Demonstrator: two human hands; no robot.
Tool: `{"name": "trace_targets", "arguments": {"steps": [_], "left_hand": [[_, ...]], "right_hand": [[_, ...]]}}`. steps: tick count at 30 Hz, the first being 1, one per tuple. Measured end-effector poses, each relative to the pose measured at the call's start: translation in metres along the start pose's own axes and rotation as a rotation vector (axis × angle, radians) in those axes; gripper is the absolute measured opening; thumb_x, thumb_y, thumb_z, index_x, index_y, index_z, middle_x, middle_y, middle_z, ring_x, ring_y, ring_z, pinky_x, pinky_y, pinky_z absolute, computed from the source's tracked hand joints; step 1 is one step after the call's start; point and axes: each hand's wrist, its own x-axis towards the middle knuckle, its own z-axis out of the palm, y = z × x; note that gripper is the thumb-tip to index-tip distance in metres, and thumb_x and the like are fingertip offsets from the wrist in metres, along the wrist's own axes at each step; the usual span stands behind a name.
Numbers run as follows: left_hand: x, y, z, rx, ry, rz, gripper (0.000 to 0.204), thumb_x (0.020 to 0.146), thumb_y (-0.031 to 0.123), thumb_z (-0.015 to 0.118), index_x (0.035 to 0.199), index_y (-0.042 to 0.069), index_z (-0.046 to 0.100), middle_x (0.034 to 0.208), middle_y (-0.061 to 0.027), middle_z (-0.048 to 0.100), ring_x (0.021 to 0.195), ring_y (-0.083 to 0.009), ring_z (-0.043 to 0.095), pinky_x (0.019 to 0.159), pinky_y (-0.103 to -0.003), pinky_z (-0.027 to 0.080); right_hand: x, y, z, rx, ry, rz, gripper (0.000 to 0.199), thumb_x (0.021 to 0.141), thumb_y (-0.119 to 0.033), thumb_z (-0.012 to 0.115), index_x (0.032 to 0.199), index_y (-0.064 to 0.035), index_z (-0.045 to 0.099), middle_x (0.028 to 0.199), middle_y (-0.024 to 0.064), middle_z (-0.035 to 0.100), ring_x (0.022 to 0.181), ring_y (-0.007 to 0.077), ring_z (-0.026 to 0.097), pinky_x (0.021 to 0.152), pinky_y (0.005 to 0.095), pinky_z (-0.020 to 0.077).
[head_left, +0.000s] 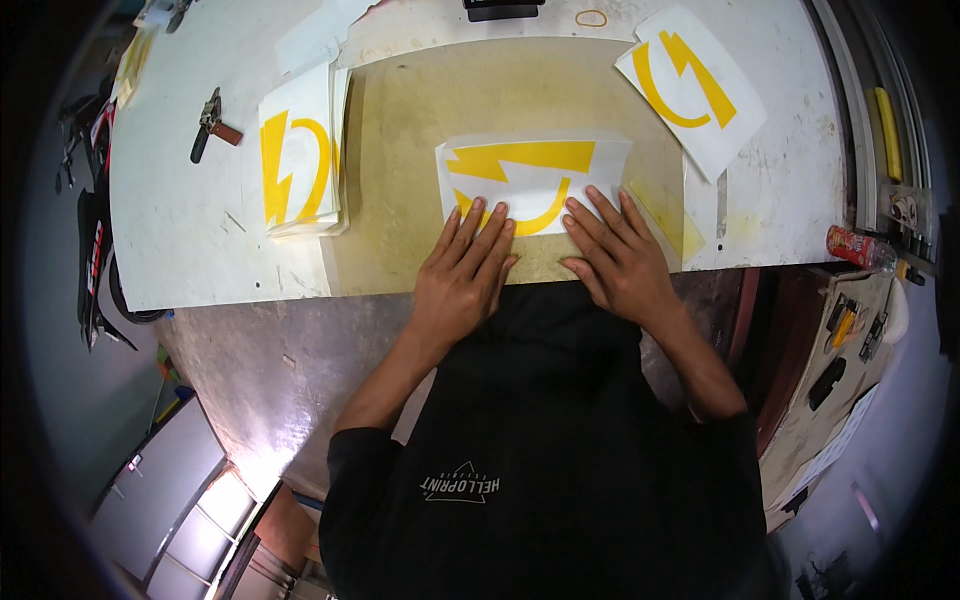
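Note:
A white sheet (603, 157) with a yellow lightning bolt and curved band lies on a yellowish translucent mat (400, 110), close to the table's front edge. My left hand (465, 262) rests with fingers stretched over the sheet's lower left part. On its lower right part lies my right hand (620, 258), fingers extended and somewhat spread, thumb pointing inward. Both palms are near the table edge. Fingers cover some of the yellow curve. Beside the right hand, a pale yellow strip (668, 222) lies slantwise on the mat.
A stack of similar printed sheets (297, 150) sits at the left, and another printed sheet (690, 90) lies at the far right. A small tool with a brown handle (213, 127) rests on the left of the table. A red-labelled bottle (858, 248) is beyond the right edge.

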Motion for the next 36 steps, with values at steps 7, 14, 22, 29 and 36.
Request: {"name": "trace_targets", "arguments": {"steps": [7,14,22,29,36], "left_hand": [[-0.001,0.0,0.001,0.0,0.007,-0.003,0.044,0.091,0.011,0.077,0.133,0.001,0.068,0.148,-0.0151,0.062,0.143,-0.0361,0.054,0.117,-0.051,0.044],[-0.001,-0.001,0.0,-0.019,-0.008,-0.005,0.046,0.091,0.011,0.077,0.135,0.002,0.067,0.149,-0.0145,0.061,0.144,-0.0359,0.053,0.118,-0.052,0.042],[-0.022,-0.015,-0.023,0.09,-0.131,-0.077,0.048,0.096,0.025,0.072,0.14,0.008,0.065,0.156,-0.0068,0.056,0.15,-0.0319,0.044,0.124,-0.057,0.032],[-0.02,-0.015,-0.024,0.148,-0.105,-0.07,0.044,0.096,0.024,0.072,0.138,0.01,0.068,0.155,-0.0049,0.057,0.148,-0.0357,0.045,0.123,-0.062,0.027],[-0.009,0.016,-0.009,0.134,-0.012,-0.152,0.056,0.093,0.028,0.075,0.142,0.005,0.061,0.158,-0.0161,0.051,0.148,-0.0407,0.042,0.122,-0.064,0.028]], "right_hand": [[-0.003,0.002,0.003,-0.025,0.004,0.002,0.053,0.095,-0.028,0.075,0.141,-0.0052,0.06,0.155,0.0098,0.055,0.15,0.0334,0.044,0.124,0.0593,0.0319],[-0.004,0.001,0.003,-0.063,0.007,0.014,0.05,0.095,-0.031,0.075,0.138,-0.0076,0.064,0.154,0.0074,0.056,0.149,0.0319,0.045,0.124,0.0624,0.0298],[0.002,-0.01,0.004,-0.039,0.053,0.062,0.052,0.094,-0.032,0.075,0.136,-0.0026,0.064,0.152,0.0099,0.057,0.148,0.0333,0.045,0.124,0.0633,0.0274],[0.018,-0.027,0.019,0.057,-0.059,0.038,0.057,0.095,-0.034,0.073,0.142,-0.0033,0.061,0.158,0.0096,0.052,0.152,0.0329,0.042,0.125,0.0625,0.0238],[-0.02,0.003,-0.01,-0.12,0.031,0.161,0.049,0.094,-0.033,0.076,0.134,-0.0068,0.067,0.152,0.0053,0.059,0.149,0.0335,0.045,0.122,0.0714,0.0214]]}}
